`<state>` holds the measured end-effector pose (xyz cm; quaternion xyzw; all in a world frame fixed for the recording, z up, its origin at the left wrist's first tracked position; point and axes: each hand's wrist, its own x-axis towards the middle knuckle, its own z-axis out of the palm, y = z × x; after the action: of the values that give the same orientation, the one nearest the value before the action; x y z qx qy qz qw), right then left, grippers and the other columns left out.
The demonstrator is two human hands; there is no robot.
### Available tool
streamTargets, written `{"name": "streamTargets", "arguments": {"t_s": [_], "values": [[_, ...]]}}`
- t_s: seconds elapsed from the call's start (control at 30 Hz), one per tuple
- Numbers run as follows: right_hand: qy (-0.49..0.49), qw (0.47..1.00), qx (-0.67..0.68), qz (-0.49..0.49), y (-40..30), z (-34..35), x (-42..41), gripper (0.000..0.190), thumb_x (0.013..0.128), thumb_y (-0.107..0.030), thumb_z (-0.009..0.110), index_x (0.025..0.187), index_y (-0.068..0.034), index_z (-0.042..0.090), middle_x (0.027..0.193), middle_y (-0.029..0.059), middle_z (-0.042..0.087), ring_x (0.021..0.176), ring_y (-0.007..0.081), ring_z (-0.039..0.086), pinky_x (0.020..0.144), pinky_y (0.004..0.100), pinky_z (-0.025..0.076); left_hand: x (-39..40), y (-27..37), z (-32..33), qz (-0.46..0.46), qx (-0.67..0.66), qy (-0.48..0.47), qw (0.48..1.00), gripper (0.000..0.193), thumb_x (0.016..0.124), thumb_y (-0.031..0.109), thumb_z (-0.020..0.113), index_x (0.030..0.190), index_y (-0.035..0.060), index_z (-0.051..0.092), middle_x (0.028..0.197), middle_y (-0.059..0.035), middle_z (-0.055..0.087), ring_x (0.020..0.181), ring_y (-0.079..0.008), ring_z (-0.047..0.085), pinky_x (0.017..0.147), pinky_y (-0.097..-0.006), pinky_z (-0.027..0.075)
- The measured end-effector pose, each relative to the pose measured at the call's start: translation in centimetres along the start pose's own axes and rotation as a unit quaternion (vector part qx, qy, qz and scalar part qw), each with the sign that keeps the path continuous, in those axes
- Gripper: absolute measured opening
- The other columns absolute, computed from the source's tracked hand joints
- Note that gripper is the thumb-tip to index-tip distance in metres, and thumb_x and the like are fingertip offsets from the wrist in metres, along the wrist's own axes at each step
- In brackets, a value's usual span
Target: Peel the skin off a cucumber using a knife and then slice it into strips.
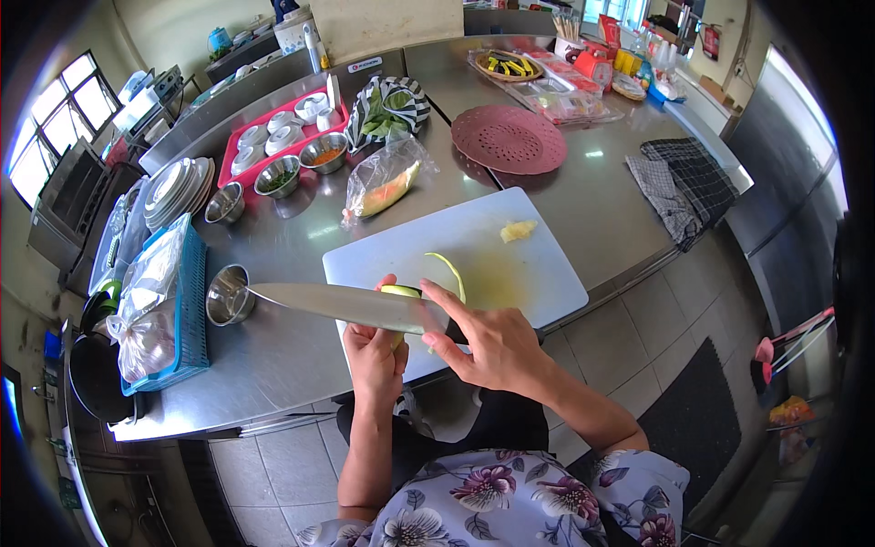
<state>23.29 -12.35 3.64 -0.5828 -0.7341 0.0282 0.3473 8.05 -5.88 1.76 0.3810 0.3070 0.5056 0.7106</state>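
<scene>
Above the near part of a white cutting board (417, 239), my right hand (502, 345) grips a large chef's knife (342, 308) by its dark handle, with the index finger along the blade. The blade points left and passes over my left hand (376, 362), which holds a green-skinned vegetable (400, 291). Most of that vegetable is hidden behind the blade and fingers, so its kind is unclear. A thin curved strip of green peel (452, 270) shows just beyond my right hand. A pale yellow piece of food (518, 231) lies at the board's far right, near a yellowish wet stain.
Beyond the board are a bagged melon wedge (389, 191), a pink perforated plate (509, 139) and leafy greens in striped cloth (386, 113). Leftward stand a steel bowl (229, 295), a blue basket (195, 301) and a red tray (229, 164) of white crockery. Folded cloths (683, 184) lie right.
</scene>
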Motion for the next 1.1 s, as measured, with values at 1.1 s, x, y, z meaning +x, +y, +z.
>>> {"name": "streamTargets", "arguments": {"t_s": [1.1], "values": [[-0.045,0.998,0.015,-0.039,-0.1,-2.8,0.1,0.054,0.089,-0.039,0.058,0.134,-0.011,0.045,0.051,0.0073,0.056,0.044,0.0241,0.057,0.043,0.0347,0.045,-0.8,2.5,-0.6,-0.067,0.088,-0.107,0.988,0.037,0.089,-0.003,0.045,0.125,-0.0019,0.054,0.082,-0.0069,0.064,0.037,-0.0012,0.035,0.031,-0.0165,0.024]]}}
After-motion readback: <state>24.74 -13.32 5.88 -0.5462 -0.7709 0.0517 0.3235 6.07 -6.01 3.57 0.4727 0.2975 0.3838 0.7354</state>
